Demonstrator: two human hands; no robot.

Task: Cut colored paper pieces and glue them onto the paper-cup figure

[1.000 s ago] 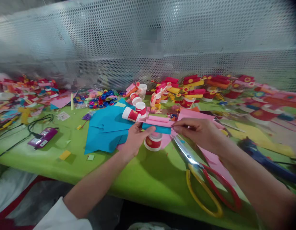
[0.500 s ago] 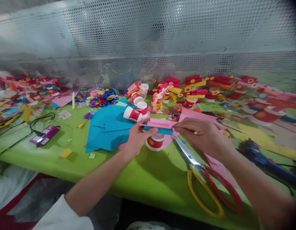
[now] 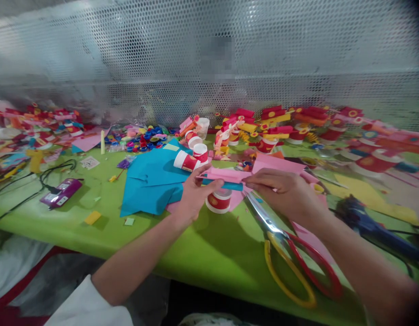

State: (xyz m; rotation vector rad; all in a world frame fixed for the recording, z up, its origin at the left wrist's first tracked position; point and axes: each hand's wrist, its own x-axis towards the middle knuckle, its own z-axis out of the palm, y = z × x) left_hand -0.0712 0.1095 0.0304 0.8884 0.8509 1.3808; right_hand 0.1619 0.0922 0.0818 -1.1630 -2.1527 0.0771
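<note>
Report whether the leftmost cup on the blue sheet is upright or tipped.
Tipped: the cup lies on its side on the blue sheet, its length running sideways.

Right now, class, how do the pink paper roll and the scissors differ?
The pink paper roll is held between the left hand and right hand; the scissors lie on the green table.
The pink paper roll is plain; the scissors have shiny blades, one yellow handle and one red.
The scissors look larger than the pink paper roll.
Both are longer than wide.
</note>
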